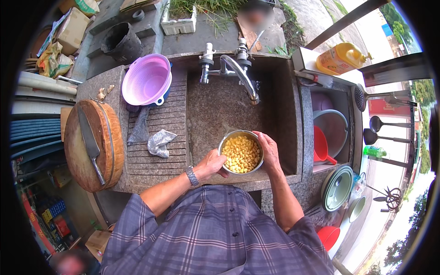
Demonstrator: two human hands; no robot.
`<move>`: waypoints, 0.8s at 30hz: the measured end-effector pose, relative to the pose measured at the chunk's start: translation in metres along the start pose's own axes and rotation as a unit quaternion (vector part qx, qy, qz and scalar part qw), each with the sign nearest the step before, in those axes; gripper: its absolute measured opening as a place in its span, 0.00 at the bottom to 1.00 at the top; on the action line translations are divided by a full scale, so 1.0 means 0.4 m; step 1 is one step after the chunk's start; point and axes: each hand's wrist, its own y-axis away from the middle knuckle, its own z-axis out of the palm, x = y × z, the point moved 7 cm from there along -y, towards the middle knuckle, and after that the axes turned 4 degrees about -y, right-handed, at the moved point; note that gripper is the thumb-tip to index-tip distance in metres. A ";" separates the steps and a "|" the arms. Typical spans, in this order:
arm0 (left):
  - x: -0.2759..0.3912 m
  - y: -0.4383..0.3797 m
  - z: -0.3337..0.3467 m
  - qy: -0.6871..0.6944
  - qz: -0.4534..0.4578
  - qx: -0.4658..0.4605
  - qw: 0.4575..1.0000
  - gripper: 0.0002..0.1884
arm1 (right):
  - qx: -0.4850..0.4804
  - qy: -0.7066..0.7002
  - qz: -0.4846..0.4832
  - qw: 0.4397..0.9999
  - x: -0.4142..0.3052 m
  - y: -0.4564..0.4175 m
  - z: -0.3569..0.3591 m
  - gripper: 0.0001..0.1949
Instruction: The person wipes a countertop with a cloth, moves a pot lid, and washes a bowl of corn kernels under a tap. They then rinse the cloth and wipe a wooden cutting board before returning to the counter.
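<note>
A round metal bowl (262, 161) full of yellow beans or kernels (241, 154) is held over the near edge of a stone sink (220, 113). My left hand (212, 164), with a metal watch at the wrist, grips its left rim, the thumb at the edge. My right hand (269, 151) clasps the right side. Above the basin curves a chrome faucet (240, 77), its spout beyond the bowl. On the ribbed drainboard to the left lie a crumpled silvery-grey cloth (161, 142) and a darker grey cloth (139, 127). What is under the bowl is hidden.
Left of the sink stand a pink plastic colander (147, 80) and a round wooden chopping block (115, 137) bearing a cleaver (88, 137). At right are a yellow jug (338, 60), a red scoop (319, 144) in a grey basin (338, 127), stacked bowls (337, 189) and hanging ladles (376, 123).
</note>
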 end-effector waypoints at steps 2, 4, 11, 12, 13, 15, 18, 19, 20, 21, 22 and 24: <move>-0.005 -0.001 -0.003 -0.011 -0.013 -0.003 1.000 0.23 | -0.005 0.023 0.002 1.000 -0.004 0.000 0.000 0.22; -0.001 0.000 -0.004 -0.005 -0.010 0.005 1.000 0.23 | -0.013 0.062 0.006 0.998 -0.019 0.003 0.005 0.20; 0.013 0.009 -0.005 0.000 -0.004 0.020 1.000 0.23 | -0.007 0.227 -0.077 0.971 -0.079 0.014 0.017 0.18; 0.015 0.009 -0.005 -0.004 -0.005 0.016 1.000 0.23 | 0.000 0.270 -0.107 0.957 -0.100 0.021 0.022 0.18; 0.018 0.010 -0.005 -0.008 -0.005 0.012 1.000 0.23 | 0.006 0.312 -0.136 0.940 -0.120 0.027 0.027 0.18; 0.019 0.011 -0.005 -0.011 -0.008 0.006 1.000 0.22 | -0.005 0.355 -0.190 0.915 -0.151 0.034 0.042 0.17; 0.013 0.008 -0.007 -0.014 -0.014 0.002 1.000 0.22 | -0.025 0.379 -0.203 0.902 -0.156 0.036 0.051 0.16; 0.010 0.005 -0.009 -0.018 -0.015 0.001 1.000 0.22 | -0.031 0.380 -0.197 0.903 -0.152 0.035 0.051 0.16; 0.008 0.004 -0.010 -0.022 -0.017 0.001 1.000 0.22 | -0.029 0.377 -0.195 0.905 -0.149 0.035 0.049 0.16; 0.008 0.003 -0.010 -0.024 -0.018 -0.005 1.000 0.22 | -0.028 0.374 -0.192 0.907 -0.144 0.034 0.048 0.16; 0.008 0.002 -0.011 -0.026 -0.020 -0.010 0.999 0.22 | -0.027 0.370 -0.190 0.909 -0.142 0.034 0.049 0.16; 0.007 0.002 -0.012 -0.028 -0.015 -0.016 0.999 0.23 | -0.019 0.413 -0.232 0.881 -0.164 0.050 0.066 0.14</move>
